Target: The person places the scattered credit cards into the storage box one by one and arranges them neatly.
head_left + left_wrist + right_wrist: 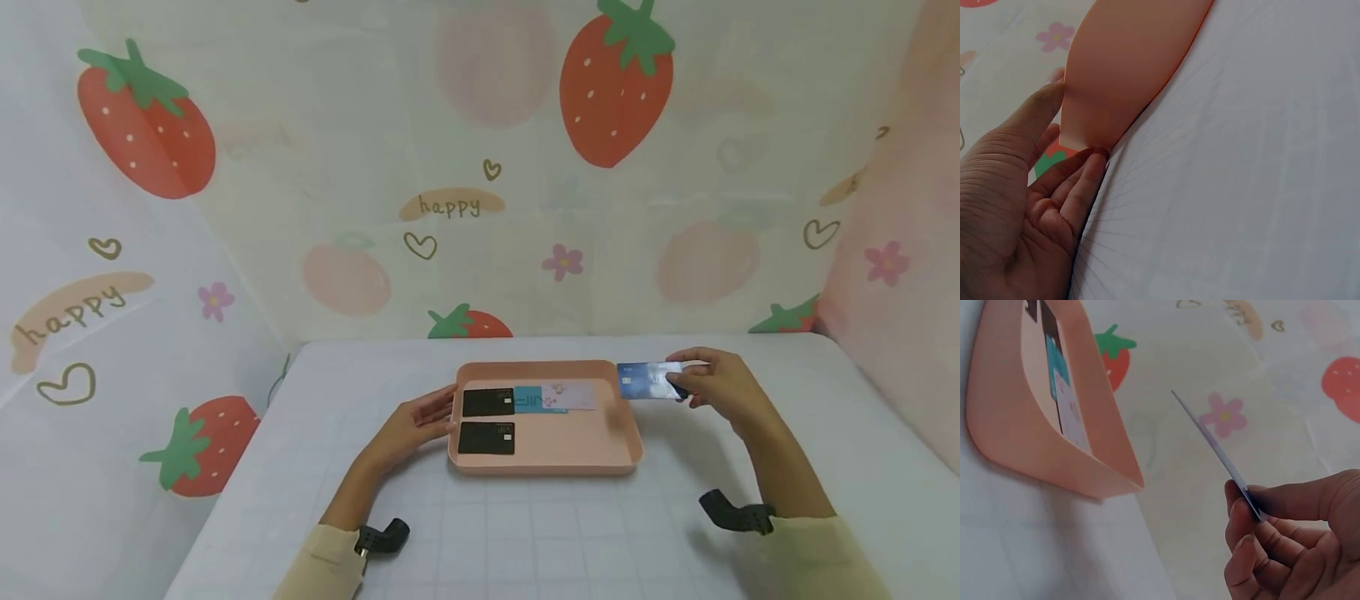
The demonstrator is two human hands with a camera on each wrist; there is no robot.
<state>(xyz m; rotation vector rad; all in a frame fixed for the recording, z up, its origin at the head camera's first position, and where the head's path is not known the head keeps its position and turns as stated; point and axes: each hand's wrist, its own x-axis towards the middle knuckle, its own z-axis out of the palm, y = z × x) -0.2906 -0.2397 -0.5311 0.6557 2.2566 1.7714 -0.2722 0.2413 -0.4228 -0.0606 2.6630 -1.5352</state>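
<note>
My right hand (723, 385) pinches a blue bank card (642, 380) between thumb and fingers, just beyond the right end of a peach tray (577, 442). In the right wrist view the card (1216, 447) appears nearly edge-on, held by one end. At the tray's left side, my left hand (415, 423) touches the outer wall with fairly straight fingers and thumb; the left wrist view has fingertips (1099, 156) at the base. Inside the tray lie a black VIP card (487, 402) at upper left, a teal card (528, 400) partly covered by a pale floral card (573, 396), and another black VIP card (486, 438) below.
The tray stands on a table with a white, faintly gridded cloth (525, 533). Behind it hangs a strawberry-print curtain (360, 167), which continues along the left and right sides. A black wrist-worn device (738, 512) sits on each forearm.
</note>
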